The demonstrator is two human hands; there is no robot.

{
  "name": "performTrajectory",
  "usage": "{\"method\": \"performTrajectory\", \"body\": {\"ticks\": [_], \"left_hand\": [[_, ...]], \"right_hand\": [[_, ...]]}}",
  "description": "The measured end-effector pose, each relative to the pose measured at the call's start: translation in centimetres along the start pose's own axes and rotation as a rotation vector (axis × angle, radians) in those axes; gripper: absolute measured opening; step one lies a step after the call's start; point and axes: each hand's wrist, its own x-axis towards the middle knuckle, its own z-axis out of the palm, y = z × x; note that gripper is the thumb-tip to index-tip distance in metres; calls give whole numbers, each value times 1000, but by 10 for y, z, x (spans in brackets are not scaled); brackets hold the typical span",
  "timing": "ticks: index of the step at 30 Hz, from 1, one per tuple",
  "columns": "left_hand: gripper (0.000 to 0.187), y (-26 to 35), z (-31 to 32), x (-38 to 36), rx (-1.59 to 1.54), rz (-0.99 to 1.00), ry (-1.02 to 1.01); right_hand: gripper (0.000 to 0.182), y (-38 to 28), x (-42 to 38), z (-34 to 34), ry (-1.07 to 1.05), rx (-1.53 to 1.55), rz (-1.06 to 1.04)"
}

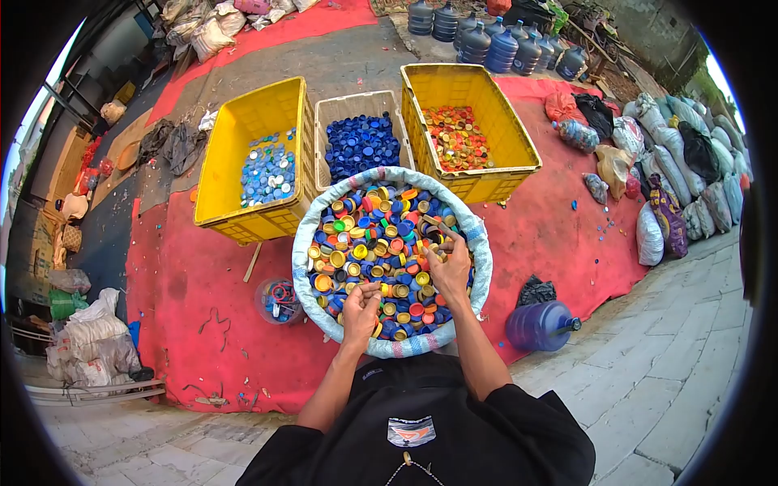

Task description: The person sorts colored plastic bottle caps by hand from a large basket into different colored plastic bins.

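A round sack with a rolled pale rim (304,267) stands in front of me, full of mixed bottle caps (369,251) in blue, yellow, gold, red, orange and green. My left hand (359,314) is over the near left part of the caps, its fingers pinched together. A yellow cap lies right by those fingertips; whether they grip it I cannot make out. At the right side of the sack, my right hand (450,266) reaches down to the caps with thumb and fingers apart. No cap shows clearly in it.
Beyond the sack stand a yellow crate (235,215) of light blue and white caps, a white crate (322,113) of dark blue caps, and another yellow crate (519,158) of orange-red caps. A small tub (279,301) sits left, a large water jug (539,326) right.
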Motion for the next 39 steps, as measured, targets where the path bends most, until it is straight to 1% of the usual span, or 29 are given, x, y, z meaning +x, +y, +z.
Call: {"method": "performTrajectory", "body": {"ticks": [3,4,5,7,8,11,12,15,16,18,21,22,25,29,38,39], "left_hand": [[22,2,12,15,167,121,-41],[23,-1,17,24,233,168,-22],[25,-1,23,31,297,214,-30],[27,4,36,45,425,312,-48],[35,8,42,52,542,362,-77],[45,-1,54,80,925,706,-83],[50,1,58,86,948,693,-123],[52,-4,67,104,1122,834,-118],[52,-6,69,107,1145,845,-125],[52,-6,73,112,1194,868,-135],[53,-6,76,116,1250,873,-143],[56,-5,78,116,1290,796,-154],[57,-1,80,117,1356,769,-162],[59,-4,80,120,1291,797,-183],[60,-7,75,121,1227,741,-232],[59,-6,75,119,1195,751,-212]], "right_hand": [[50,-12,-2,-22,-35,532,368],[46,-11,-4,-31,-68,741,425],[40,-11,-5,-42,-111,830,487],[38,3,-12,-53,-129,1264,588],[39,19,-18,-55,-161,1414,580],[36,21,-32,-72,-226,1619,656],[34,16,-36,-77,-209,1625,698],[36,14,-51,-87,-201,1660,719],[34,17,-55,-89,-228,1715,718],[33,18,-61,-95,-238,1697,722],[32,26,-71,-97,-254,1690,699],[32,29,-73,-98,-258,1683,698],[31,31,-72,-100,-251,1657,692],[30,30,-68,-100,-239,1646,677],[29,30,-62,-99,-291,1578,693],[28,28,-60,-99,-287,1563,700]]}}
